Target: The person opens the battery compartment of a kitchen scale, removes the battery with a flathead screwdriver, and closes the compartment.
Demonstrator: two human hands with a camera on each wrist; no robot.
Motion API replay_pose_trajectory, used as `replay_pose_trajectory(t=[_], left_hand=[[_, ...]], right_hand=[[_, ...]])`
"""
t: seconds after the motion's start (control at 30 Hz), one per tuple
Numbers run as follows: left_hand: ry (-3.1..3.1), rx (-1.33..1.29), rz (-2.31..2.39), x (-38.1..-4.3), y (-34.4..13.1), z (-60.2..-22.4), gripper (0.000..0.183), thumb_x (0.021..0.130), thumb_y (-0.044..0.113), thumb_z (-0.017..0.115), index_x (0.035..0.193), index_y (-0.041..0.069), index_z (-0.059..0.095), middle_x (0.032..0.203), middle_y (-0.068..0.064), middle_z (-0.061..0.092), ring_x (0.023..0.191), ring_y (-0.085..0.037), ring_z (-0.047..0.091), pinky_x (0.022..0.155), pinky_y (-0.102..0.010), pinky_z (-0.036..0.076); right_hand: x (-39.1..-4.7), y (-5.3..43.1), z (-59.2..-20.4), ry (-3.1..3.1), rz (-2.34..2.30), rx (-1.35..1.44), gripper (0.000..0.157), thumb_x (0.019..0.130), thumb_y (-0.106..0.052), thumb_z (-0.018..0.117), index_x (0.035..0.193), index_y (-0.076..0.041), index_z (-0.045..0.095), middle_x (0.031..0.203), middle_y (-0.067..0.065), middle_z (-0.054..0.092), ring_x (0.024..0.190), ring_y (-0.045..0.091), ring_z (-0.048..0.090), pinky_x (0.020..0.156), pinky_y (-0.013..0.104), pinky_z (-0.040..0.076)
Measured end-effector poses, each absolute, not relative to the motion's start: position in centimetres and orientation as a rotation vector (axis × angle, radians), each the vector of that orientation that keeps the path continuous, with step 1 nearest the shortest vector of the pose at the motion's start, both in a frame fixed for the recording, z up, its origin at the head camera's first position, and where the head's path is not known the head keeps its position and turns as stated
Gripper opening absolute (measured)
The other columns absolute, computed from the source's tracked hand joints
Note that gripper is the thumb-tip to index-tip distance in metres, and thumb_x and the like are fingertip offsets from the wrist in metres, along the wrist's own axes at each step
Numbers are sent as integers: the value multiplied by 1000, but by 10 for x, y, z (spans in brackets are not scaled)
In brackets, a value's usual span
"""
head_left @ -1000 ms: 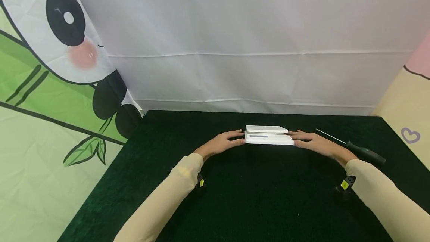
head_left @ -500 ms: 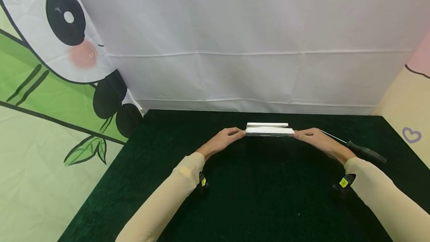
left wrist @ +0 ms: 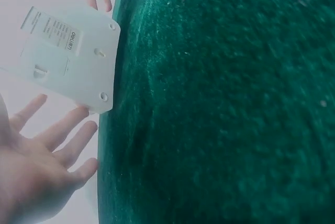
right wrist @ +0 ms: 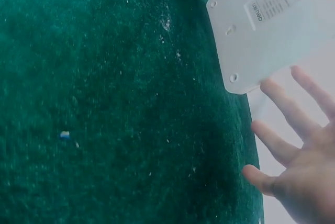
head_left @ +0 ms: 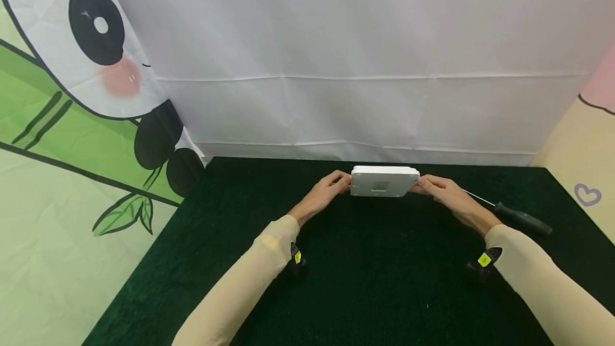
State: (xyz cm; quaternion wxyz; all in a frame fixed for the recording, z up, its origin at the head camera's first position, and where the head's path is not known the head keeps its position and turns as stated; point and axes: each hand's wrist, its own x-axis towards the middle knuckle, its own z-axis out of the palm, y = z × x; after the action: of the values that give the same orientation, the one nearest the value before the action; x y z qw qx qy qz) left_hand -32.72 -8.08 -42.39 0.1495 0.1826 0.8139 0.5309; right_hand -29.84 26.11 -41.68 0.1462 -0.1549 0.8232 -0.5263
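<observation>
So both hands have a grip on the white device (head_left: 384,185): left hand (head_left: 321,195) pinching its left end, right hand (head_left: 447,195) pinching the right end, thumb up by the top corner. From the wrist cams, the other fingers are kinda fanned out. The device is tipped up so its grey underside faces the person, and you can see a label (left wrist: 55,28) plus little round feet (left wrist: 103,97) at the corners. It's close to the far edge of the tabletop (head_left: 365,271), roughly at the middle of that edge. Can't tell if its bottom edge touches the green cloth.

Over toward the far right corner there's a screwdriver (head_left: 523,219), handle near the right edge, shaft angling in behind the right hand. Past the far edge hangs a white sheet (head_left: 360,57), with a panda print (head_left: 101,36) off the left side.
</observation>
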Motion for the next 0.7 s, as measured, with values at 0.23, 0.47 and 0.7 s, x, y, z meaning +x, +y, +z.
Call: replay_pose_trajectory(t=[0.23, 0.47, 0.7], left_hand=[[2390, 549, 1541, -331, -77, -426, 44, 98, 59, 41, 126, 27, 54, 141, -2, 52, 125, -24, 57, 109, -50, 39], [2460, 536, 1514, -332, -74, -426, 33, 101, 52, 42, 126, 32, 51, 141, -5, 53, 122, -23, 59, 106, -50, 42], [2593, 535, 1443, -331, -69, -429, 24, 102, 49, 41, 123, 37, 46, 132, -4, 62, 117, -21, 62, 100, -51, 46]], right_hand=[[-300, 256, -419, 2427, -1564, -390, 55, 103, -49, 41, 137, -7, 45, 141, 27, 49, 142, 47, 28, 109, 74, 14], [-304, 252, -424, 2498, -1577, -369, 51, 101, -46, 49, 136, -9, 48, 136, 24, 53, 136, 44, 39, 109, 71, 22], [-306, 246, -428, 2556, -1591, -385, 44, 101, -34, 54, 136, -8, 47, 138, 24, 52, 132, 45, 44, 107, 70, 28]])
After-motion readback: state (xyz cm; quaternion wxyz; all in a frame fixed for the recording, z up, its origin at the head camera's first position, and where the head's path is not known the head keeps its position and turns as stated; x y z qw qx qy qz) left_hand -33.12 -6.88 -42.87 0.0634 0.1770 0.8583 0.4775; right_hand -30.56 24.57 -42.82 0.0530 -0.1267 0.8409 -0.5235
